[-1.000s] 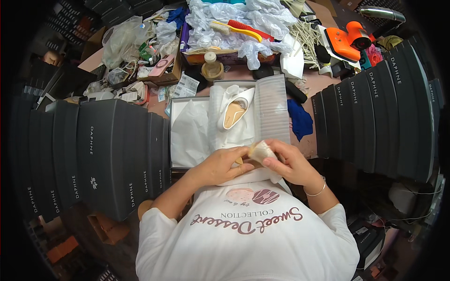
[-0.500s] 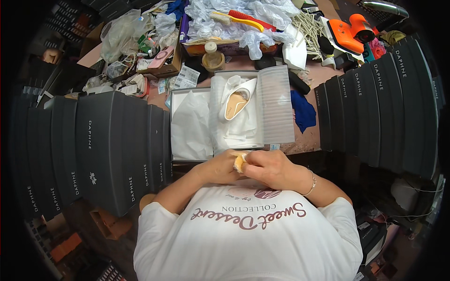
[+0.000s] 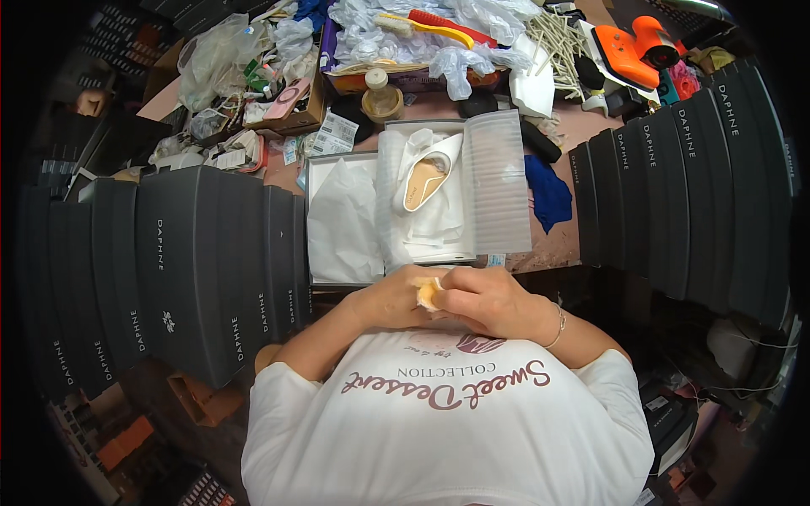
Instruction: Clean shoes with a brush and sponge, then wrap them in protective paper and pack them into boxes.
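Note:
Close to my body, just in front of the shirt, my two hands meet. My right hand is closed, its fingers pressed on a small soft yellow piece with a ragged white edge; whether it is sponge or cloth I cannot make out. My left hand lies against the same piece, its fingers mostly hidden beneath. Beyond the hands is an open shoe box lined with white paper. In it lies a white flat shoe with a tan insole, its pointed toe toward the far right.
Tall stacks of dark grey shoe boxes flank the left, and more boxes the right. Left of the open box is its lid with white paper. A blue cloth, a glass bottle and a plastic-filled carton lie beyond.
Both hands stay together near my body. The right fingers have shifted slightly over the yellow piece, which has turned a little. The shoe in the box has not moved.

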A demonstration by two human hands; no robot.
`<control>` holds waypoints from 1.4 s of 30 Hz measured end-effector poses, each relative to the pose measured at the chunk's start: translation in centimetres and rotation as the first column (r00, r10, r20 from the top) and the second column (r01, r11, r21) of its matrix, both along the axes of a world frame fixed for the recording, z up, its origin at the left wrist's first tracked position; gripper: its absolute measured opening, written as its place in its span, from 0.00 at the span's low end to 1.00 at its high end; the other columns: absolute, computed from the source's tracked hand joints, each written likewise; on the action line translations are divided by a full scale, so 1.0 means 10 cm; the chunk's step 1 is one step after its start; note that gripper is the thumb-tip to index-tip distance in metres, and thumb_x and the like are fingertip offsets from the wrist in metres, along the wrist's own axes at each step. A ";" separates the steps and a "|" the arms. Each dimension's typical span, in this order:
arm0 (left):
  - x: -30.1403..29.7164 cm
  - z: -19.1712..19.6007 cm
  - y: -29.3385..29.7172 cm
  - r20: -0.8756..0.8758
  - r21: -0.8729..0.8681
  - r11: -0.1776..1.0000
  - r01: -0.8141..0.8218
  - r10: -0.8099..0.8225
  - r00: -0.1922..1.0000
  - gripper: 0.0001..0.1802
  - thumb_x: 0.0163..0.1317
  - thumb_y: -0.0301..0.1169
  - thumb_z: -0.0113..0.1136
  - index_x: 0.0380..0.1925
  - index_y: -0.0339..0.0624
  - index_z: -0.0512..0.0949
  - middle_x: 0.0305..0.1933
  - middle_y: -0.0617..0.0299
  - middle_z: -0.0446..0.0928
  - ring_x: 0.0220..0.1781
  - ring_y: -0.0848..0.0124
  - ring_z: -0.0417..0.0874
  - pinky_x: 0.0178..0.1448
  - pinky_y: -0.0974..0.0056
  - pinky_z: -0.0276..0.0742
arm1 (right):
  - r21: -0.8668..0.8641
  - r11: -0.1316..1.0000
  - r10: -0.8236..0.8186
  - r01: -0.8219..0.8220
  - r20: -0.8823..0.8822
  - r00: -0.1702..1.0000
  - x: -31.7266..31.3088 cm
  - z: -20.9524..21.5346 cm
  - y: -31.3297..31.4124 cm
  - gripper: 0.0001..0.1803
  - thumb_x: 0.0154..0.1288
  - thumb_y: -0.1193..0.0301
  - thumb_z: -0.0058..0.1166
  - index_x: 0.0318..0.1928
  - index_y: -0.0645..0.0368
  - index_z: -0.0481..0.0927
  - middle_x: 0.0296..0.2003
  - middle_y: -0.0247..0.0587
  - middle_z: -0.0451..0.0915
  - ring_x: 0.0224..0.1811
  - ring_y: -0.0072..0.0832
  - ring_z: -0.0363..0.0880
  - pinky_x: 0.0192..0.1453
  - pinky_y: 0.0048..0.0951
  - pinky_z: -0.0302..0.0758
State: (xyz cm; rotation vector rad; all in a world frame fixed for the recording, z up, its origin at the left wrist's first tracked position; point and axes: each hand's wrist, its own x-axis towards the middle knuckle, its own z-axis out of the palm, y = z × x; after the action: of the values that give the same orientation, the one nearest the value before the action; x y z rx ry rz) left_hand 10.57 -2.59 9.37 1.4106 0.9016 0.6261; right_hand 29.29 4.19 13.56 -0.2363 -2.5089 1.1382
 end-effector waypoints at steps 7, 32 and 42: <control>0.02 0.01 0.04 -0.059 0.220 0.975 0.037 -0.025 0.998 0.12 0.55 0.26 0.62 0.40 0.35 0.76 0.39 0.57 0.80 0.38 0.66 0.82 0.43 0.66 0.76 | -0.080 0.991 -0.113 0.111 -0.016 0.993 0.16 0.01 0.12 0.08 0.58 0.71 0.58 0.37 0.58 0.74 0.29 0.38 0.71 0.25 0.34 0.76 0.26 0.30 0.74; -0.03 0.06 0.02 -0.033 0.084 0.992 -0.094 0.097 0.995 0.12 0.54 0.23 0.62 0.40 0.37 0.77 0.42 0.55 0.80 0.44 0.60 0.82 0.47 0.64 0.76 | -0.087 0.993 -0.079 0.077 -0.026 0.997 -0.12 0.19 0.16 0.09 0.59 0.69 0.59 0.35 0.58 0.74 0.28 0.38 0.74 0.24 0.35 0.76 0.26 0.31 0.73; -0.15 0.11 0.03 -0.150 0.566 0.807 -0.171 0.304 0.941 0.22 0.52 0.24 0.56 0.51 0.33 0.75 0.55 0.48 0.75 0.55 0.56 0.78 0.56 0.59 0.76 | -0.398 0.820 -0.452 0.411 -0.011 0.892 0.11 0.14 0.51 0.06 0.61 0.75 0.58 0.32 0.63 0.74 0.23 0.34 0.72 0.22 0.17 0.67 0.27 0.19 0.65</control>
State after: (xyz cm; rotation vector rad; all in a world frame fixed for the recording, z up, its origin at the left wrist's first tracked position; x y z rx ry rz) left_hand 9.05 -2.32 10.51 1.9327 1.1589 0.9804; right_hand 30.40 9.31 14.99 -0.7895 -1.9666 1.3866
